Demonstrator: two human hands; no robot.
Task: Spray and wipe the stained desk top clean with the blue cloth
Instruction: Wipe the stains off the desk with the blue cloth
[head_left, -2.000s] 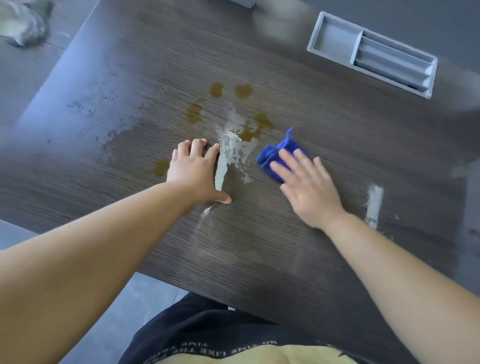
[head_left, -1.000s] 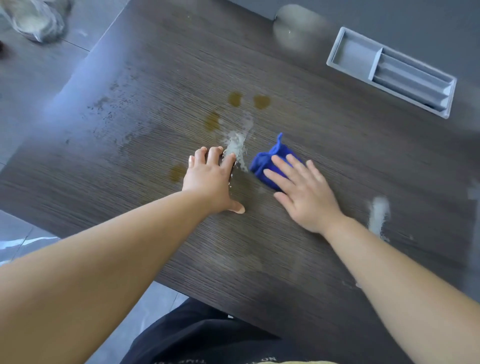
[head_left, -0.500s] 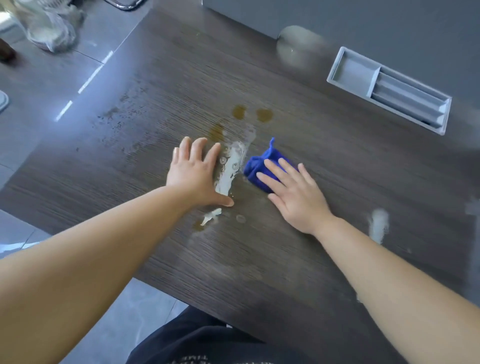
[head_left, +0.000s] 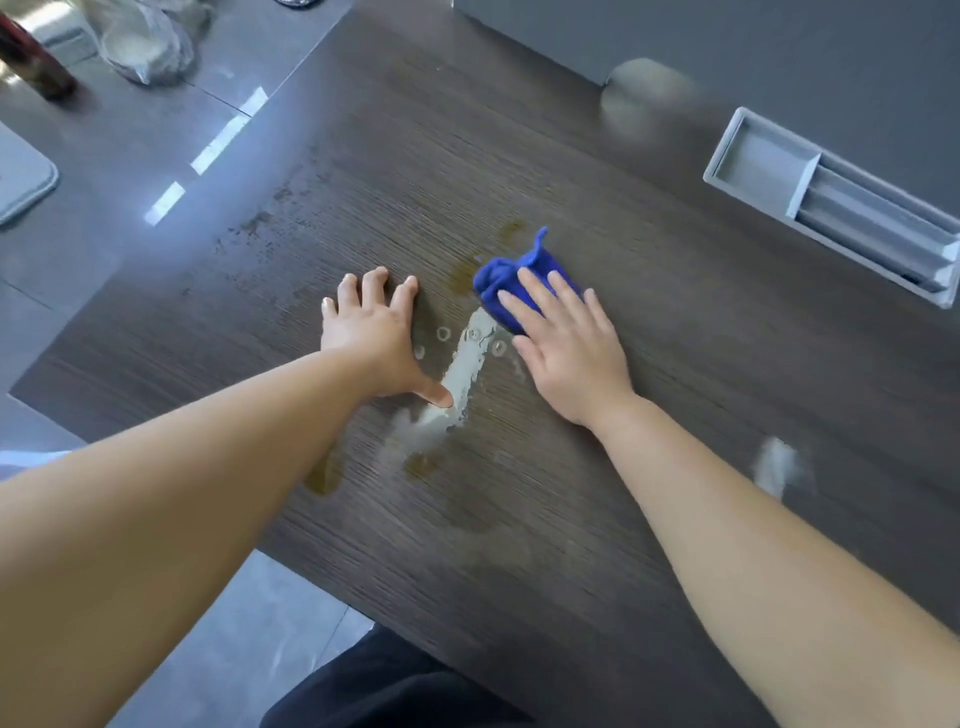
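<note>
Upper left of the frame: a dark bottle and a crumpled clear bag stand on the grey floor, beside the desk; both are blurred and what they contain cannot be told. A pale grey mat corner shows at the left edge.

The desk, dark wood grain, fills the centre. Dried speckling marks its left part.

Left hand: flat on the desk, palm down, fingers spread wide, holding nothing. Its thumb tip touches the lower end of a whitish wet streak that runs up and right toward the cloth. Small ring-shaped droplets lie just beside the streak. Brown stains: one at the lower left beside the left forearm, one below the streak, one left of the cloth, one just above it.

Cloth: blue, bunched, at frame centre on the desk, at the streak's upper end. Right hand: flat, fingers extended and pressing down on the cloth's near side, not closed around it.

Right of centre: a second whitish smear, well apart from the hands. Upper right: a grey tray with compartments is set in the desk top.
</note>
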